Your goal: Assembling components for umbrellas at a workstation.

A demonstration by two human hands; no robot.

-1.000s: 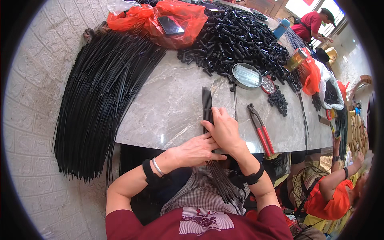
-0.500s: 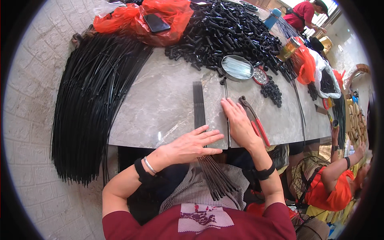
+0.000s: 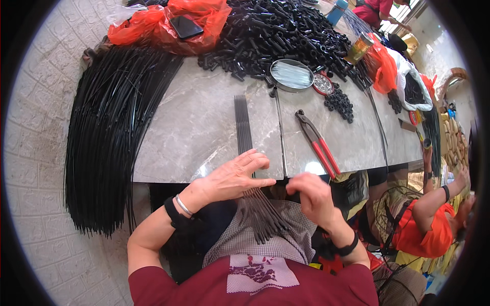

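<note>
A flat row of thin black rods (image 3: 243, 122) lies side by side on the table, and its near ends fan out past the edge above my lap. My left hand (image 3: 232, 176) rests across the row near the table edge, fingers stretched and thumb pointing right, so part of the rods is hidden beneath it. To the right, my right hand (image 3: 312, 198) is raised over my lap, apart from the rods. Its fingers look bent and are blurred by motion; whether anything is in them cannot be seen. Pincers (image 3: 317, 145) with red handles lie on the table beyond it.
A thick bundle of black rods (image 3: 115, 137) hangs over the left edge. At the back are black tubes (image 3: 280, 38), a red bag (image 3: 191, 43) with a phone (image 3: 187, 27), and a round tin (image 3: 291, 84) of pale thin pieces. A person in orange (image 3: 429, 232) sits at right.
My right hand has come back off the table toward my lap, its fingers bending. My left hand stays over the rods, its fingers a little less spread. The view has shifted slightly.
</note>
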